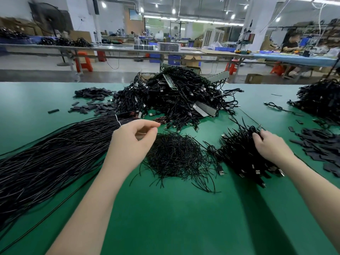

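Observation:
My left hand [135, 139] hovers over the green table [165, 218], fingers loosely curled, holding nothing that I can see. Just right of it lies a loose heap of thin black ties [176, 155]. My right hand [270, 146] grips the top of a bundle of short black USB cables [242, 153] that rests on the table, metal plugs showing at its lower end. A long bundle of black cable [55, 150], bound with a white tie [118, 121], stretches away to the left under my left forearm.
A big pile of black cables and green circuit boards [180, 96] fills the table's middle back. Dark flat sleeves [93, 102] lie scattered at the back left and at the right edge [323, 148]. Another cable pile [320, 98] sits at the far right. Workbenches and a seated person [292, 43] are beyond.

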Tool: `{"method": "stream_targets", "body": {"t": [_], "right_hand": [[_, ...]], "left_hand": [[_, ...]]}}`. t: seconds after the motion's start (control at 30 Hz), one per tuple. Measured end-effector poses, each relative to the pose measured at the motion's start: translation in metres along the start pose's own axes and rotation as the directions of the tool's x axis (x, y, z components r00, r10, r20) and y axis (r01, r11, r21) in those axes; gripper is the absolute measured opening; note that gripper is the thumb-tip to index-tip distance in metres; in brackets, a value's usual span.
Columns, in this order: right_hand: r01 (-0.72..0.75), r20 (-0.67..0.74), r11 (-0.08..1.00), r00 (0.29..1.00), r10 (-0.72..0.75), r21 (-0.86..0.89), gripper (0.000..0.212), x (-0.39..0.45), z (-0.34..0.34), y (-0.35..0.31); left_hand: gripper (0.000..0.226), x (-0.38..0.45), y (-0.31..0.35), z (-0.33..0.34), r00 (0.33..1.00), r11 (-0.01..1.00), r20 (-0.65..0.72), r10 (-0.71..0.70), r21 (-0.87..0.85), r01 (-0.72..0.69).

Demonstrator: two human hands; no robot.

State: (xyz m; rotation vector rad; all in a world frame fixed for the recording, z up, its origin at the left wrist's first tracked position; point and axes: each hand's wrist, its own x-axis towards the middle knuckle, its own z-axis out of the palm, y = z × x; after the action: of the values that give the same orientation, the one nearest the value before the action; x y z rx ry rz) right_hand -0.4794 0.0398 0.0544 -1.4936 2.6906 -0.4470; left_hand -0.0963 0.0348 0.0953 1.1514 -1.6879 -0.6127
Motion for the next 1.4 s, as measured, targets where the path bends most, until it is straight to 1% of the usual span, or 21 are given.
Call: {"method": "stream_targets", "body": {"t": [0.07,0.13,0.17,0.2,0.23,0.33,0.4,0.47,0.53,0.6,0.63,0.7,0.73,0.77,0.87,0.97,1.03,1.13,1.23,1.3,1.4], "right_hand": [[0.047,-0.195,0.999,0.980,-0.049,-0.018,0.050,-0.009,-0.006,-0.009],[0.171,-0.431,0.983,0.894,-0.126,0.067,0.045,-0.030,-0.008,-0.031],[0.254,-0.507,0.959,0.848,-0.157,0.126,0.042,-0.042,-0.006,-0.045],[0.322,-0.527,0.928,0.830,-0.181,0.187,0.039,-0.054,-0.002,-0.061],[0.365,-0.497,0.895,0.844,-0.202,0.257,0.038,-0.066,0.005,-0.077],[0.398,-0.336,0.808,0.904,-0.265,0.434,0.038,-0.107,0.043,-0.115],[0.428,-0.320,0.787,0.896,-0.306,0.445,0.035,-0.132,0.070,-0.130],[0.482,-0.357,0.790,0.864,-0.355,0.380,0.030,-0.145,0.089,-0.132],[0.536,-0.422,0.778,0.820,-0.386,0.328,0.026,-0.144,0.095,-0.130],[0.596,-0.492,0.749,0.764,-0.417,0.290,0.023,-0.142,0.098,-0.126],[0.619,-0.510,0.737,0.742,-0.435,0.272,0.023,-0.142,0.099,-0.125],[0.648,-0.515,0.716,0.720,-0.465,0.260,0.024,-0.144,0.102,-0.125],[0.654,-0.514,0.708,0.718,-0.470,0.266,0.024,-0.143,0.102,-0.125],[0.653,-0.512,0.705,0.721,-0.467,0.277,0.024,-0.142,0.103,-0.124],[0.656,-0.523,0.698,0.718,-0.460,0.287,0.023,-0.139,0.105,-0.123],[0.662,-0.527,0.698,0.710,-0.468,0.273,0.023,-0.139,0.107,-0.122],[0.661,-0.527,0.698,0.711,-0.465,0.276,0.023,-0.139,0.107,-0.121],[0.660,-0.529,0.699,0.711,-0.464,0.274,0.025,-0.139,0.108,-0.121],[0.664,-0.532,0.695,0.707,-0.465,0.275,0.024,-0.138,0.108,-0.121],[0.663,-0.529,0.696,0.709,-0.466,0.276,0.024,-0.138,0.107,-0.121],[0.660,-0.522,0.699,0.713,-0.468,0.275,0.024,-0.137,0.107,-0.120]], "left_hand": [[0.016,0.004,-0.009,-0.002,0.999,0.998,-0.031,-0.044,0.034,0.045],[0.016,0.007,-0.019,-0.004,0.993,0.994,-0.071,-0.094,0.054,0.098],[0.017,0.009,-0.024,-0.004,0.989,0.991,-0.093,-0.115,0.055,0.121],[0.018,0.010,-0.028,-0.005,0.985,0.989,-0.114,-0.131,0.055,0.138],[0.020,0.012,-0.033,-0.006,0.981,0.987,-0.133,-0.142,0.062,0.151],[0.035,0.018,-0.050,-0.012,0.964,0.978,-0.220,-0.151,0.112,0.179],[0.043,0.028,-0.065,-0.025,0.917,0.975,-0.350,-0.193,0.036,0.219],[0.040,0.044,-0.080,-0.038,0.863,0.963,-0.435,-0.256,-0.041,0.265],[0.033,0.060,-0.098,-0.049,0.896,0.941,-0.365,-0.252,0.124,0.315],[0.027,0.070,-0.116,-0.056,0.964,0.861,-0.163,-0.212,0.435,0.263],[0.026,0.072,-0.124,-0.058,0.976,0.787,-0.047,-0.211,0.585,0.198],[0.030,0.070,-0.140,-0.060,0.955,0.557,0.122,-0.270,0.829,0.052],[0.031,0.067,-0.146,-0.061,0.938,0.448,0.152,-0.313,0.894,0.005],[0.031,0.064,-0.152,-0.061,0.928,0.389,0.152,-0.339,0.921,-0.009],[0.023,0.059,-0.159,-0.060,0.943,0.359,0.102,-0.316,0.933,0.019],[0.007,0.054,-0.157,-0.054,0.950,0.201,0.142,-0.279,0.976,-0.086],[0.018,0.051,-0.156,-0.051,0.943,0.145,0.160,-0.293,0.982,-0.122],[0.017,0.053,-0.160,-0.056,0.974,0.248,0.078,-0.212,0.969,-0.023],[0.015,0.059,-0.159,-0.063,0.995,0.435,-0.038,-0.089,0.897,0.074],[0.021,0.064,-0.151,-0.067,0.995,0.555,-0.096,-0.038,0.826,0.101],[0.027,0.073,-0.133,-0.073,0.975,0.681,-0.219,-0.023,0.711,0.176]]}}
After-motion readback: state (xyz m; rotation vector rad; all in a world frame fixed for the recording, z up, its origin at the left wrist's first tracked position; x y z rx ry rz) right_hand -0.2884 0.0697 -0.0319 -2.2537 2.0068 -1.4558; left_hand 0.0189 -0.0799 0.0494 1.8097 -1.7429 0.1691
